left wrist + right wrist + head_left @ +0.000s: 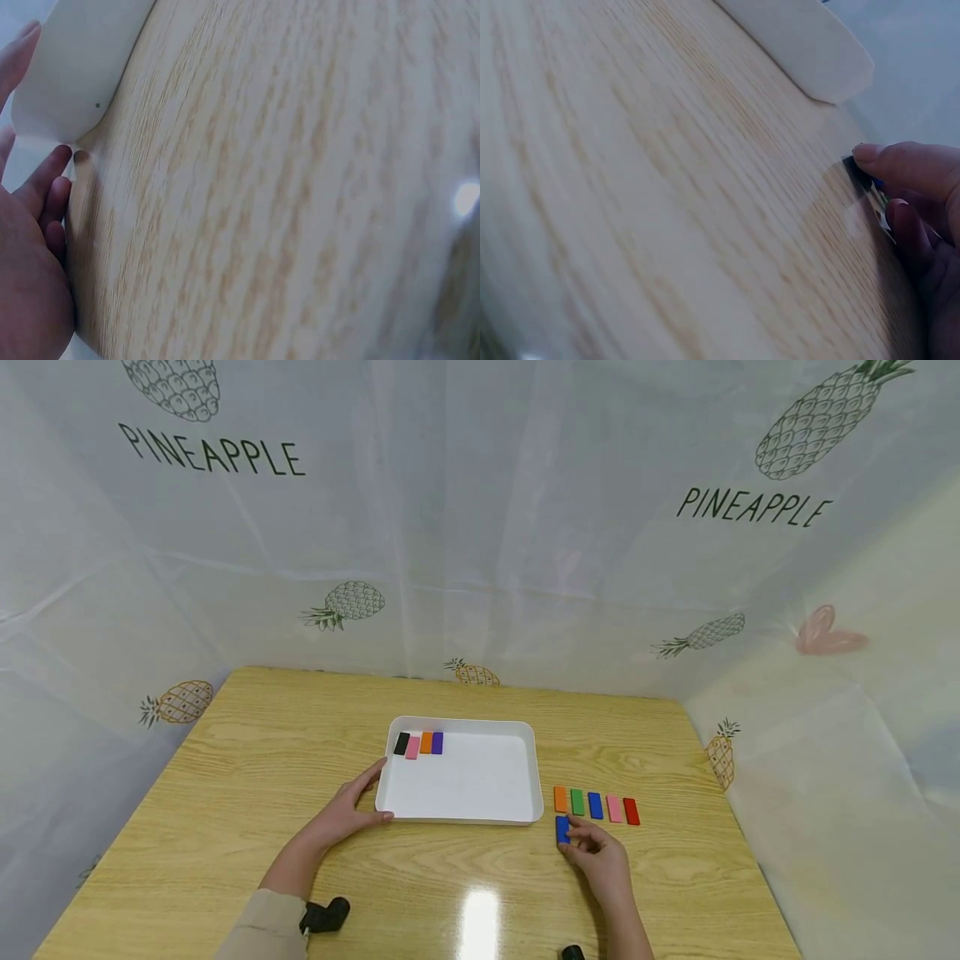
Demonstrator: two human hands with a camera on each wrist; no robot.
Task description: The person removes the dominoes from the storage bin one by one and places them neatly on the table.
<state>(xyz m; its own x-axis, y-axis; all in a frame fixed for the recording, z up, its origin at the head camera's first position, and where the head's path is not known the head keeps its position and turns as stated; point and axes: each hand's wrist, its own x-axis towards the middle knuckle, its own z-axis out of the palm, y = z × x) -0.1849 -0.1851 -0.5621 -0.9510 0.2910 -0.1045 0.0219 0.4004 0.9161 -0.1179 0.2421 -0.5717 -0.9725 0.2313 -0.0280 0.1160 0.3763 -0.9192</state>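
Note:
A white tray (465, 785) lies on the wooden table. At its left front corner rests my left hand (347, 810), thumb along the front side and fingers against the left side; the left wrist view shows this hand (34, 225) beside the tray wall (82, 67). Right of the tray, my right hand (603, 858) pinches a small blue rectangular tile (562, 831) between thumb and fingertips, low over the table. In the right wrist view that hand (919, 195) mostly hides the tile. Inside the tray's back left, black (402, 743), pink (412, 748), orange (426, 742) and purple (437, 743) tiles stand side by side.
Just beyond the right hand runs a row of tiles: orange (560, 799), green (577, 802), blue (596, 806), pink (614, 808) and red (632, 812). A pineapple-printed curtain (480, 543) hangs behind the table (300, 718). Black wrist devices (326, 916) show near the front.

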